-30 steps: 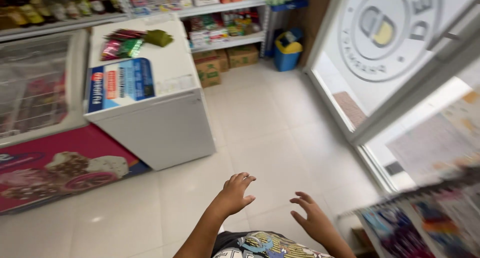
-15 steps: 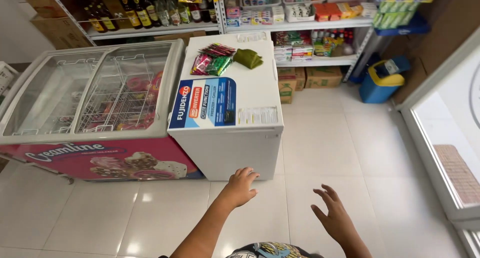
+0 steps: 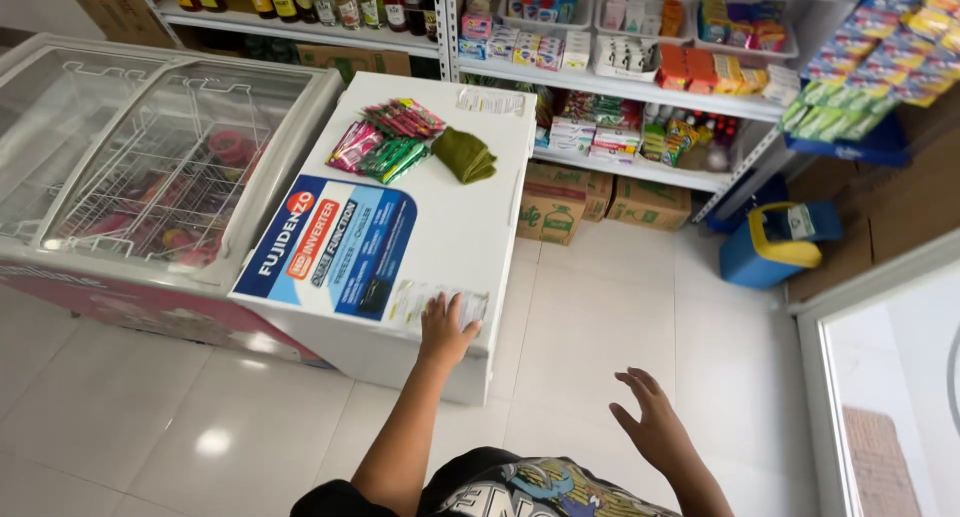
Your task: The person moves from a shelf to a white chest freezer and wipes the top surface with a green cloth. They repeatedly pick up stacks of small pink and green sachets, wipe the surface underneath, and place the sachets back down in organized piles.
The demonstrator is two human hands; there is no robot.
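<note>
Low in the frame, the right hand point(image 3: 655, 422) is hovering over the white tiled floor point(image 3: 600, 327), fingers spread and palm down, holding nothing. Just left of centre, the left hand point(image 3: 445, 329) is resting flat on the near edge of the white chest freezer point(image 3: 470, 227), fingers spread loosely, touching the lid beside a pale paper label point(image 3: 440, 302). A large blue sticker point(image 3: 330, 245) is lying on the lid left of the hand. Farther up the lid, a heap of pink and green snack packets point(image 3: 385, 142) is sitting just beside a folded olive-green cloth point(image 3: 465, 155). At left, a glass-topped display freezer point(image 3: 150, 167) is standing against the white one, wire baskets showing inside. At far right, a blue bin with a yellow lid point(image 3: 775, 245) is sitting on the floor. Along the top, shelves point(image 3: 640, 87) are carrying bottles and boxed goods, cardboard cartons beneath.
</note>
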